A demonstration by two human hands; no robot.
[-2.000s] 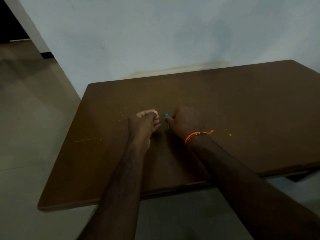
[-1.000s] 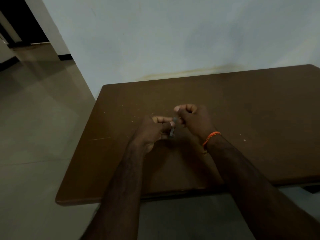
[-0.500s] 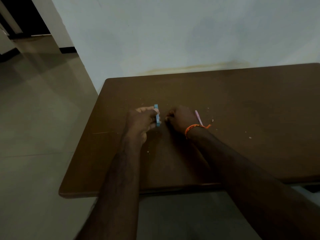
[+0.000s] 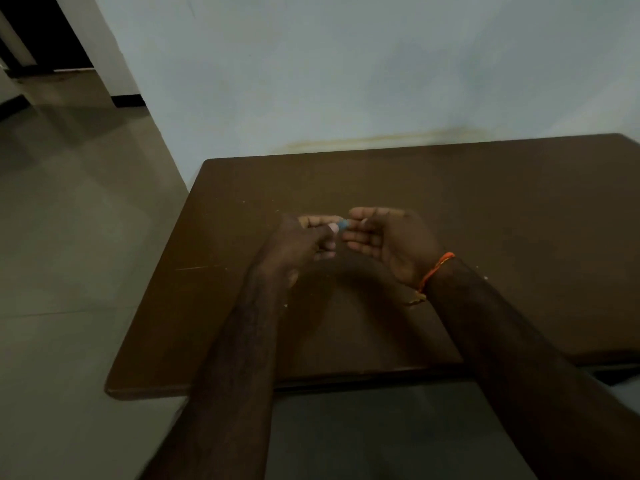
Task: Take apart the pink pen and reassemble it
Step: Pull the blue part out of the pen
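Note:
Both my hands hover just above the brown table (image 4: 502,216), fingertips meeting at its middle. A small blue pen part (image 4: 343,224) sits between them. My left hand (image 4: 294,247) pinches it with thumb and forefinger, knuckles toward me. My right hand (image 4: 391,244) is turned palm inward, fingers curled, and its thumb and forefinger tips close on the other end of the blue part. The pink pen barrel does not show; the hands cover the spot where it lay.
An orange thread band (image 4: 437,271) circles my right wrist. Small pale specks dot the tabletop. The table stands against a pale wall (image 4: 346,81), with its left edge open to grey floor tiles (image 4: 69,271). A dark doorway is at the far left.
My right hand lifted off the table, turned palm inward and came to the blue part in my left hand. The pink barrel seen beside the right wrist is now out of sight.

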